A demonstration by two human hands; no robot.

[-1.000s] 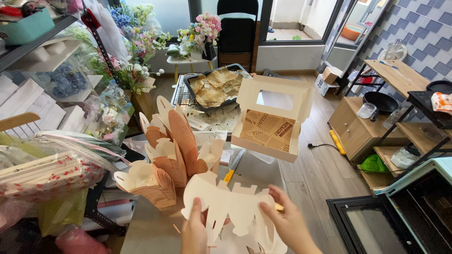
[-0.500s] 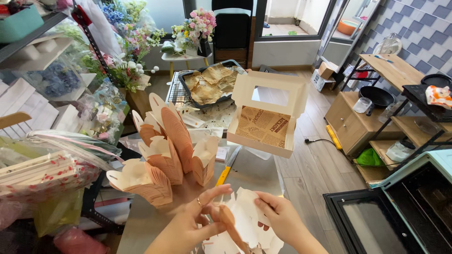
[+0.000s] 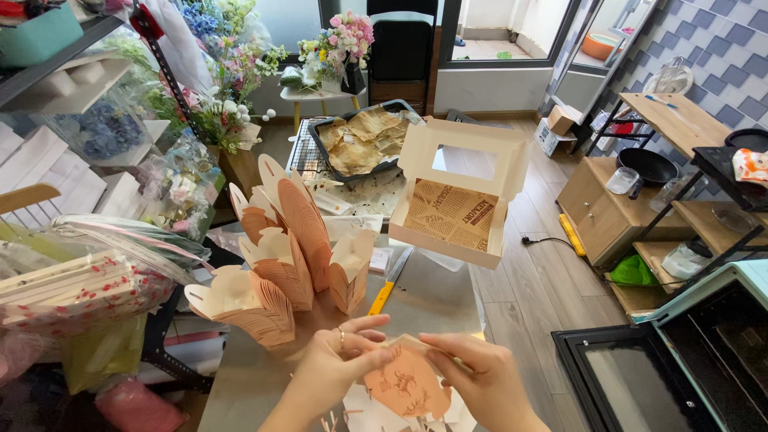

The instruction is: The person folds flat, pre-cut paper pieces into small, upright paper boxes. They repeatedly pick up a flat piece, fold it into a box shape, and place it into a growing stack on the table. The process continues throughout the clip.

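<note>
Bright, even daylight enters from the glass doors and windows [image 3: 496, 32] at the far wall, leaving only soft shadows; the wide-angle view bends lines near the edges, and focus is sharp throughout, without noticeable glare.

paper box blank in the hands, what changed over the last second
The flat white blank was turned over and folded up, so its orange printed side now faces the camera. Left hand and right hand both kept hold, closing in on its edges. The folded orange boxes and open window box stayed put.
</note>
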